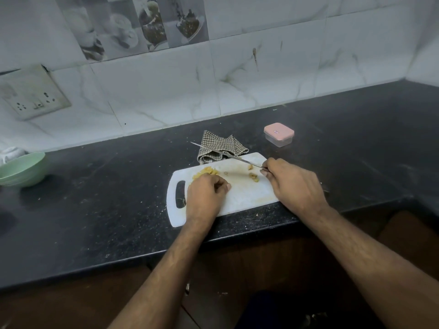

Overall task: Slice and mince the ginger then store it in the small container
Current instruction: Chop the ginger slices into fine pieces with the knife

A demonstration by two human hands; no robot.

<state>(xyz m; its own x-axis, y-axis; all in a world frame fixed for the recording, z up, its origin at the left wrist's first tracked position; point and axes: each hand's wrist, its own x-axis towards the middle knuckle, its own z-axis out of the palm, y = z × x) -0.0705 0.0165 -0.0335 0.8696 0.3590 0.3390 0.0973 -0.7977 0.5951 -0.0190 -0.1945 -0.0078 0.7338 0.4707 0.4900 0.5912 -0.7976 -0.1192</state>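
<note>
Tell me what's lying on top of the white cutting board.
On the cutting board: a minced ginger pile, a few unminced bits, and the left hand. The knife in the right hand hovers above. Anything under the hands is hidden.

I see a black stone counter [118,210] running along the wall and turning a corner at far right. Checked cloth [221,148], crumpled, on the counter near the back wall. Pale green bowl [22,170] at far left edge of the counter, partly cut off; something white [11,153] behind it, can't tell what. Wall is white marble-look tile [273,74], a brownish streak on one tile. Grimy switch and socket plate [31,92] on the left wall. Decorative tile strip [142,24] up top with food pictures, blurred. Brown wooden cabinet front [71,305] below the counter edge. Small specks scattered across the counter.
</note>
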